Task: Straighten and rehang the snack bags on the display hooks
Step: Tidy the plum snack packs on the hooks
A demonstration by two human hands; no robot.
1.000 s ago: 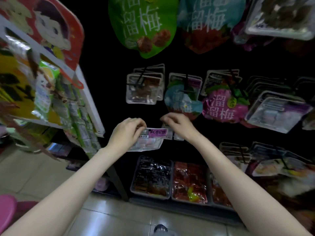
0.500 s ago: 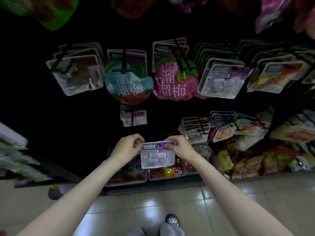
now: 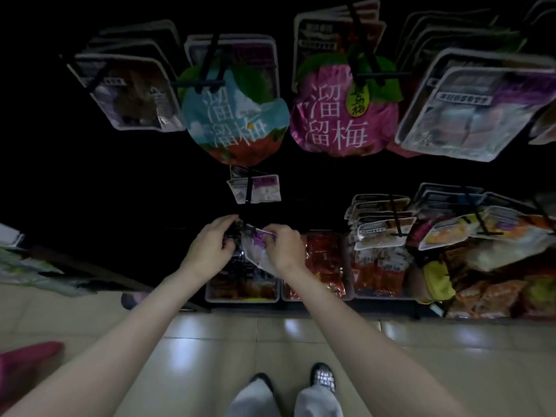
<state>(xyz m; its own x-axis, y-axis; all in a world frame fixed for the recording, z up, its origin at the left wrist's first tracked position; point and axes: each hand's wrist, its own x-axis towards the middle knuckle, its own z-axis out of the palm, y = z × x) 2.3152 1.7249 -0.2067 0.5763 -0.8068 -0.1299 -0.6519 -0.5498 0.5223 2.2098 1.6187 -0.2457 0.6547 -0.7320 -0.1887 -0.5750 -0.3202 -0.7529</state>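
I hold a small clear snack bag with a purple header [image 3: 258,247] between both hands, low in front of the dark display wall. My left hand [image 3: 210,247] curls at its left edge and my right hand [image 3: 282,247] pinches its top right edge. The bag is tilted and partly hidden by my fingers. Just above hangs a matching small bag [image 3: 255,188] on a black hook. Higher up hang a blue round plum bag [image 3: 234,115] and a pink round plum bag [image 3: 343,112].
Clear bags [image 3: 135,91] hang top left, more [image 3: 481,106] top right. Stacked bags [image 3: 382,227] hang at mid right. Trays of red snacks [image 3: 325,266] sit on the bottom shelf. Tiled floor [image 3: 210,350] and my shoes lie below.
The view has tilted further down. The bag has turned from facing me flat to a tilted, folded position, and both hands have closed in nearer each other under the hanging small bag.
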